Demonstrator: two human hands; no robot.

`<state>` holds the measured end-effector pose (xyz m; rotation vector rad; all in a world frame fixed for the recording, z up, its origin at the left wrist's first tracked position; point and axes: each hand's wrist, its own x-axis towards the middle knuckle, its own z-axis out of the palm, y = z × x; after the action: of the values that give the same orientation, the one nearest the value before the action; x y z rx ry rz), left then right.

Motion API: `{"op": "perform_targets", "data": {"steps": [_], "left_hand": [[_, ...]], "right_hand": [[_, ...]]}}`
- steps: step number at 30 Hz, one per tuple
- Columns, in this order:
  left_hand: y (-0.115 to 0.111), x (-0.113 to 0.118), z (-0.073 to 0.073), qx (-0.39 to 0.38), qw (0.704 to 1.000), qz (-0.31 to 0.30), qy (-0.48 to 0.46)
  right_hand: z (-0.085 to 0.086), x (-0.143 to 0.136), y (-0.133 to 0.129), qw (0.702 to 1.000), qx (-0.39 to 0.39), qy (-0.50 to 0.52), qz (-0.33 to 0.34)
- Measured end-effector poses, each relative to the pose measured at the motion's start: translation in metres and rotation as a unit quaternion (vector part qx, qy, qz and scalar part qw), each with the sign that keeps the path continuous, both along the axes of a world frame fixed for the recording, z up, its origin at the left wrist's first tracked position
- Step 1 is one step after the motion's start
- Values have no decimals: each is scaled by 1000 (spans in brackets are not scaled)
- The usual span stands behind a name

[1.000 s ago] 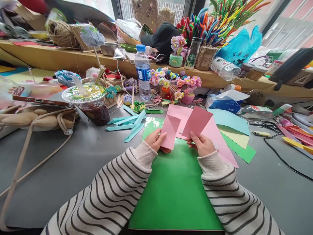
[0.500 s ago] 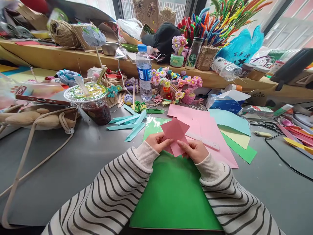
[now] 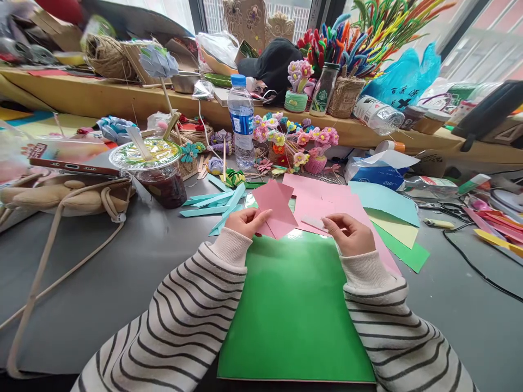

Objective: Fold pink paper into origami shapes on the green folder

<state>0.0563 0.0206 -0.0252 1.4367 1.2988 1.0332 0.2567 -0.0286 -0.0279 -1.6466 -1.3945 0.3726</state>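
My left hand (image 3: 246, 222) pinches a folded pink paper (image 3: 275, 204) by its lower left edge, thumb on top. The paper is tilted up above the far end of a green board (image 3: 298, 310), with folded flaps crossing at its lower part. My right hand (image 3: 351, 234) is apart from that paper, its thumb and fingertips pinched together. Whether anything is between them cannot be made out. Just beside those fingertips is a pale, ruler-like strip (image 3: 314, 223), partly covered by the hand. Under it lies a large pink sheet (image 3: 327, 198).
Folded light blue paper strips (image 3: 212, 201) lie left of the board, near a lidded drink cup (image 3: 161, 182). A water bottle (image 3: 242, 125) stands behind. Coloured sheets (image 3: 388, 204) and scissors (image 3: 443, 208) lie to the right. A crowded shelf (image 3: 204, 106) runs along the back.
My right hand has let go of the folded pink paper and moved right, closing its fingertips by the pale strip. My left hand has shifted left with the paper.
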Motion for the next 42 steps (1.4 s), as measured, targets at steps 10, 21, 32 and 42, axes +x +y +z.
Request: {"op": "perform_targets", "data": {"steps": [10,21,32,42], "left_hand": [[13,-7,-9,129,957,68,249],[17,-7,-14,120,958,84,247],[15,-6,-18,193,969,82,130],[12,-2,-23,350,843,-233,336]], "right_hand": [[-20,8,5,898,-25,-438,25],[-9,23,6,910,29,-394,-123],[-29,17,15,876,-8,-473,96],[-1,9,2,996,40,-81,-11]]}}
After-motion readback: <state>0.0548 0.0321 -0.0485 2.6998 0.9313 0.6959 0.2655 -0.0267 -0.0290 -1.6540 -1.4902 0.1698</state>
